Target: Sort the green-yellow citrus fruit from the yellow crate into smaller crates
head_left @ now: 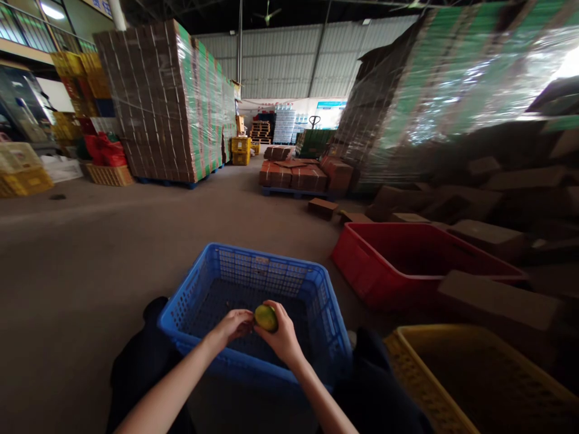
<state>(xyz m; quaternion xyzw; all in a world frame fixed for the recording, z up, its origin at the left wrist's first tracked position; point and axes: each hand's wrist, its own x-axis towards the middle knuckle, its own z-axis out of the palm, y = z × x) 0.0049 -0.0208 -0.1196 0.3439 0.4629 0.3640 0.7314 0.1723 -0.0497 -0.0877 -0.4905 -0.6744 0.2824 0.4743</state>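
On the warehouse floor [113, 241] I have the blue crate [253, 366] between the knees [138, 361], probably for easy reach, and above it my right hand [281, 334] grasps the green-yellow fruit [265, 318], though whether my left hand [235, 325] also pinches I cannot tell.

Wrapped carton stack [151, 105], ceiling fan [267, 17]

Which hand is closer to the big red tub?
Right: the right hand grips the green fruit, left of the red tub in view; the left hand is farther away, at the fruit's left.
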